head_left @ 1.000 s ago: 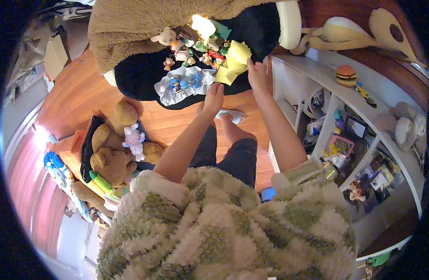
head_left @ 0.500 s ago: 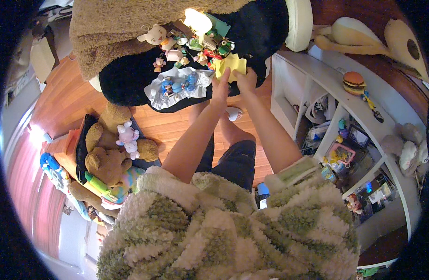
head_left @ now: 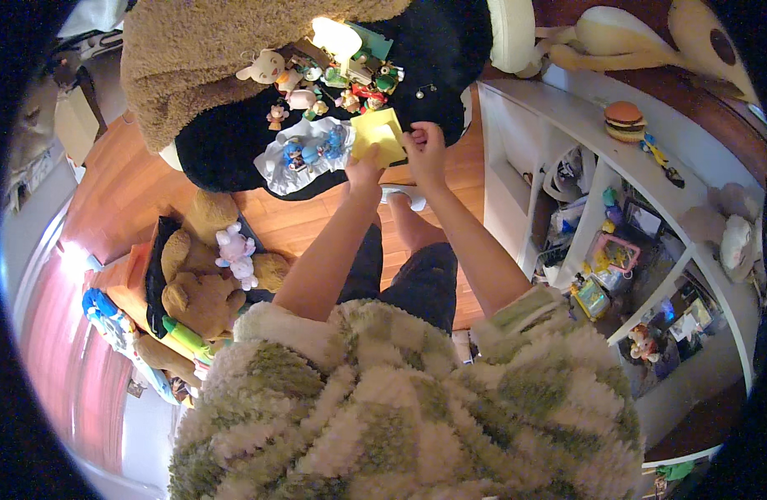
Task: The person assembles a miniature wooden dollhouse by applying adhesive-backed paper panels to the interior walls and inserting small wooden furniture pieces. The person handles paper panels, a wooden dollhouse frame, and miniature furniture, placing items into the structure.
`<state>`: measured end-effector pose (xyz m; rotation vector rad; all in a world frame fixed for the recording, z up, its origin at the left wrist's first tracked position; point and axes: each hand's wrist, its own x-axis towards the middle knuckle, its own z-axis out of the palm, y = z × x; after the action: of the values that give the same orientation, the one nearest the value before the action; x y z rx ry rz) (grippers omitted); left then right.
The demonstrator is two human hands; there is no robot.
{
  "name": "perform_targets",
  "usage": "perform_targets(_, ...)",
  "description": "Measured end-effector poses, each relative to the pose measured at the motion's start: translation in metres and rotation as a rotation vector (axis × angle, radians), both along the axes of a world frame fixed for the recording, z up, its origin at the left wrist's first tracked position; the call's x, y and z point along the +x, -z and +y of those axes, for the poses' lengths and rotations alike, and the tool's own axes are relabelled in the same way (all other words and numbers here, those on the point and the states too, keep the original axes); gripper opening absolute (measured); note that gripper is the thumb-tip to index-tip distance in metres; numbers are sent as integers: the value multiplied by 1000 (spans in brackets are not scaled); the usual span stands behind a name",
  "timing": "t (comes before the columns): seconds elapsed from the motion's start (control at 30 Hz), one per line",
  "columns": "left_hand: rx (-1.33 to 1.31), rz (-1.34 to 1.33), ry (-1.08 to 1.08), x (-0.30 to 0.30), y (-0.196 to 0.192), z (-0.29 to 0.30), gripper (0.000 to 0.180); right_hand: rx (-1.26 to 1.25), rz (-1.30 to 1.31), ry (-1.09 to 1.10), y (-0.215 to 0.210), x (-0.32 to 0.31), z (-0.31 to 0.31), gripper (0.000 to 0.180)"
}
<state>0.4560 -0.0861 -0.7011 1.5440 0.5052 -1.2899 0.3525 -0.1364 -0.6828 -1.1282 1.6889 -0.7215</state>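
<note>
A square piece of yellow paper [head_left: 378, 136], looking like a sticky note or a pad of them, lies flat and tilted over the near edge of the black surface. My left hand [head_left: 364, 167] grips its lower left part, thumb on top. Right beside the paper's right edge is my right hand [head_left: 426, 152], its fingers curled in; whether they pinch the edge or something small is hidden. Left of the paper, blue figurines [head_left: 313, 152] rest on crumpled white wrapping [head_left: 271, 172]. Behind it stand several small figurines [head_left: 348, 101] in mixed colours.
A lit lamp [head_left: 337, 39] shines among the figurines beside a brown fluffy blanket [head_left: 233, 50]. White shelves [head_left: 554, 129] curve along the right, with a toy burger [head_left: 624, 122] on top. Teddy bears [head_left: 202, 296] and a pink-white plush [head_left: 235, 250] sit at left.
The yellow paper has shifted left and now shows as a flatter square. My right hand has moved off its front to the right edge and curled; my left hand has moved down-left with the paper.
</note>
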Motion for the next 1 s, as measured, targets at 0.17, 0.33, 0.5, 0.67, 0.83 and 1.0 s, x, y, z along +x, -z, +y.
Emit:
perform_targets(0.17, -62, -52, 63, 29, -49, 28, 37, -78, 191, -4, -11, -25, -26, 15)
perform_targets(0.33, -58, -3, 354, 65, -94, 54, 33, 70, 485, -22, -1, -5, -72, 43)
perform_targets(0.5, -96, -99, 451, 63, -119, 61, 27, 481, 502, 207, 11, 31, -97, 93)
perform_targets(0.67, -117, -235, 628, 62, -157, 50, 25, 311, 523, 254, 16, 26, -83, 44)
perform_targets(0.83, -182, -250, 703, 58, -221, 25, 24, 154, -55, 516, -36, -6, -34, 16)
perform_targets(1.0, -452, -276, 934, 36, -286, -11, 24, 250, -402, 509, -185, -74, 51, 9)
